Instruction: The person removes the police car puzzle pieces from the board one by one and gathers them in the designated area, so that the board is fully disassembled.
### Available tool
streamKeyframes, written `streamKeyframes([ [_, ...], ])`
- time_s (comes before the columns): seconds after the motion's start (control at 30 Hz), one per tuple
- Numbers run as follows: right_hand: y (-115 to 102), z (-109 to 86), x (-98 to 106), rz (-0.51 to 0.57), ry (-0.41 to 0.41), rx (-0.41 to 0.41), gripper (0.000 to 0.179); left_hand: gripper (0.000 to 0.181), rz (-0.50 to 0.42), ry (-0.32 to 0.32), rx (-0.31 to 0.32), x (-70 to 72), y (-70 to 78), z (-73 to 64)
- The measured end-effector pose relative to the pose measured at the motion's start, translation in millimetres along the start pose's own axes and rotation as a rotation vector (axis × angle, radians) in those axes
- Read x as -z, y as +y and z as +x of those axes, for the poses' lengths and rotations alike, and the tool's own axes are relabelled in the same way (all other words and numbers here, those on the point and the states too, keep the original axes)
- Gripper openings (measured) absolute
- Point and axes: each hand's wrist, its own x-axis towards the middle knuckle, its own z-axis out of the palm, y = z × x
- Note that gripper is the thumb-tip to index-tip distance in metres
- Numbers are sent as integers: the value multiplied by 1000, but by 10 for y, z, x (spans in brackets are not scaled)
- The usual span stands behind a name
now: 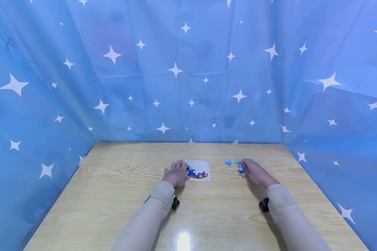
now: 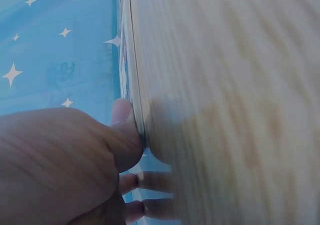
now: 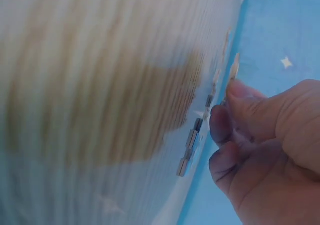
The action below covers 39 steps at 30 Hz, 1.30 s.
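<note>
A square puzzle board (image 1: 196, 165) lies on the table, partly filled with pieces that form a dark blue vehicle picture with orange wheels. My left hand (image 1: 176, 174) rests at its left side, the thumb (image 2: 125, 130) against the board's edge in the left wrist view and the other fingers spread on the table. To the right, my right hand (image 1: 253, 170) pinches a thin puzzle piece (image 3: 234, 66) between thumb and finger, seen edge-on in the right wrist view. Below its fingertips lie several loose blue puzzle pieces (image 1: 241, 169); the fingers partly hide them.
One light blue puzzle piece (image 1: 228, 162) lies between the board and my right hand. The wooden table (image 1: 213, 216) runs back to a blue curtain (image 1: 204, 90) with white stars, which also hangs along both sides.
</note>
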Motion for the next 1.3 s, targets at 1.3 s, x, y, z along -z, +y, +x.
streamKeyframes([
  [1.3, -1198, 701, -543, 96, -93, 58, 26, 59, 25, -21, 56, 67, 71, -63],
])
